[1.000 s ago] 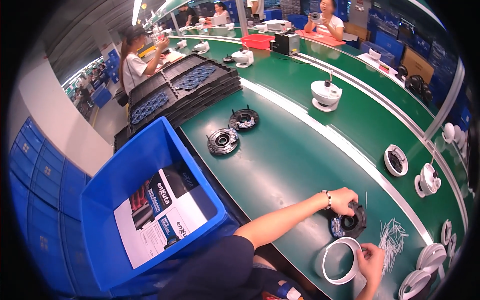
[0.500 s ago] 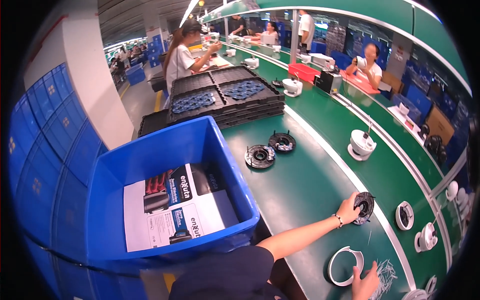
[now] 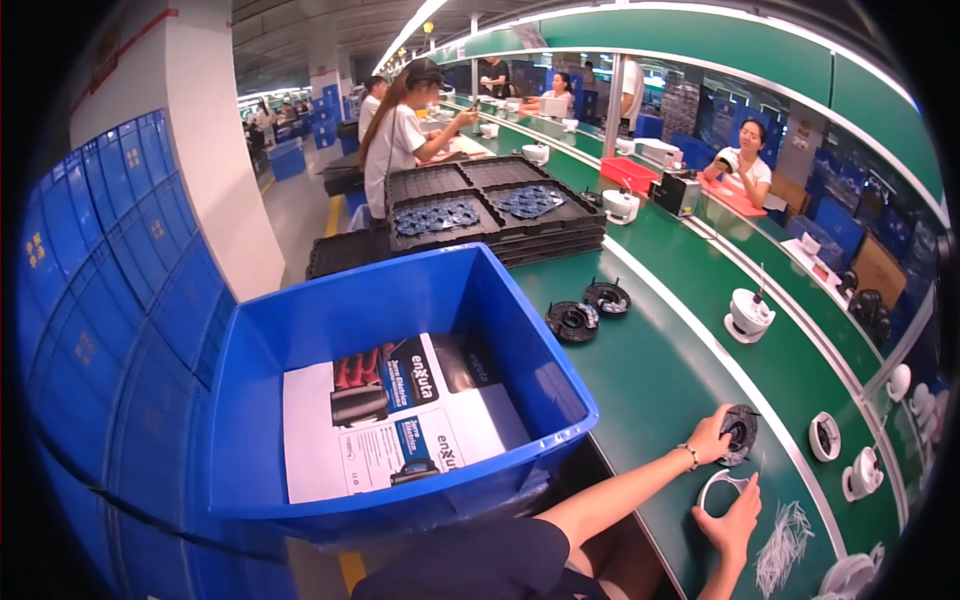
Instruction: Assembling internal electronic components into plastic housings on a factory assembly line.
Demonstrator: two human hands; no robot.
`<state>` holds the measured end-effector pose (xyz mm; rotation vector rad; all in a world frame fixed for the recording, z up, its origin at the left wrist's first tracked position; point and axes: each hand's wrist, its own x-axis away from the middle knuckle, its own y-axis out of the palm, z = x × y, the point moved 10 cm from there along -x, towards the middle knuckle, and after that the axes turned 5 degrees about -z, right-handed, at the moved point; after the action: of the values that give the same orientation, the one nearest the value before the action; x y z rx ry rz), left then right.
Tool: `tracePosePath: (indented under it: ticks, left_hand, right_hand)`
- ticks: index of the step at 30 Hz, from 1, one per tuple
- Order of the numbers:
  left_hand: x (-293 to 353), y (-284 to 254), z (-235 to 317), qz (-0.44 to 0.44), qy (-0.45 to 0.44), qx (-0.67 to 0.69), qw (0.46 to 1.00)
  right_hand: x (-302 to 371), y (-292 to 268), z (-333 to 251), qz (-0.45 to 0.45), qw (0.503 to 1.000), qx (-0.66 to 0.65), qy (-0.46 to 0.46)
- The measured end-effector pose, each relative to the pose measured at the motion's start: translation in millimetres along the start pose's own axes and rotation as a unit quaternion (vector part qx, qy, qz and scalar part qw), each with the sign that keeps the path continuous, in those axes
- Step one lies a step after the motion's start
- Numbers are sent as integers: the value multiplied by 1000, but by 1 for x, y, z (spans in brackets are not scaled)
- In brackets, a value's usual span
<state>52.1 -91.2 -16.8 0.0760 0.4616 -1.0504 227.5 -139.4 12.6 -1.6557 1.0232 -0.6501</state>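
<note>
My left hand (image 3: 710, 438) grips a round black plastic base (image 3: 740, 428) by its near edge, over the green work surface. Just nearer to me, my right hand (image 3: 735, 522) holds a white plastic ring (image 3: 708, 486) between thumb and fingers, partly hiding it. Close to the right hand lies a loose pile of thin white strips (image 3: 785, 545). Farther up the bench sit two more black round bases (image 3: 573, 321) with small wires or parts on them.
A large blue bin (image 3: 395, 510) with printed cardboard stands at left. Stacked black trays (image 3: 500, 225) hold blue circuit boards. White appliance bodies (image 3: 750, 315) line the green conveyor at right. Co-workers sit and stand along the line, beyond a red bin (image 3: 629, 174).
My right hand has taken hold of the white ring and brought it up close to the black base. My left hand keeps its grip on the base. The whole view has shifted.
</note>
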Motion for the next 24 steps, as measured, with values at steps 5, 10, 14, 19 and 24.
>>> tracePosePath:
  ticks: [5,10,14,19,24]
  left_hand:
    - [4,-3,-6,8,-3,-20,1000]
    - [9,-9,0,45,23,-26,998]
    - [9,-9,7,48,27,-15,998]
    - [11,-13,7,54,22,-26,998]
    - [11,-12,8,51,14,-32,998]
  right_hand:
    - [0,1,-1,34,999,-13,-12]
    - [6,-5,-12,45,999,-19,1]
    - [6,-7,-10,69,997,-23,-1]
    - [6,-7,-15,63,998,-19,-1]
    - [5,-6,-12,76,997,-17,-12]
